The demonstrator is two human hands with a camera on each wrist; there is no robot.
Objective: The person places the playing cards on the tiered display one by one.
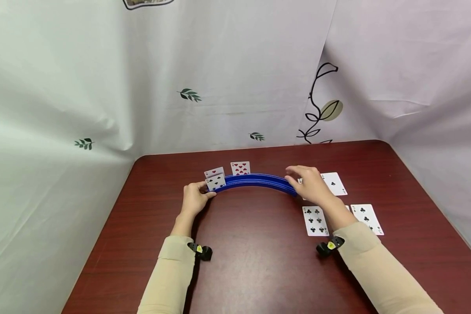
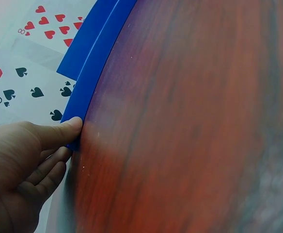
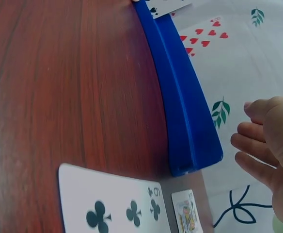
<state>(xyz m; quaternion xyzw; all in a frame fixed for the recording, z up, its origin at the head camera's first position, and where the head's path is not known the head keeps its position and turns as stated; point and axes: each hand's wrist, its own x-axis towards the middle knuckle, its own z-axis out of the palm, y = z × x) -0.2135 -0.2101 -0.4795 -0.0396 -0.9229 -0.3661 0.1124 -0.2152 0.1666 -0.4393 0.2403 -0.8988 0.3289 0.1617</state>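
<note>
A blue curved card holder lies across the table's far half. My left hand pinches its left end; the left wrist view shows the thumb on the near wall. A five of spades stands in the holder at that end, with a hearts card behind it. Further along, an eight of hearts stands upright in the back slot. Beside the holder's right end hovers my right hand, its fingers loosely bent and nothing in them.
On the right of the dark red table lie a six of clubs, another clubs card and a white card with a black club. A face card shows in the right wrist view. Pale cloth hangs behind the table.
</note>
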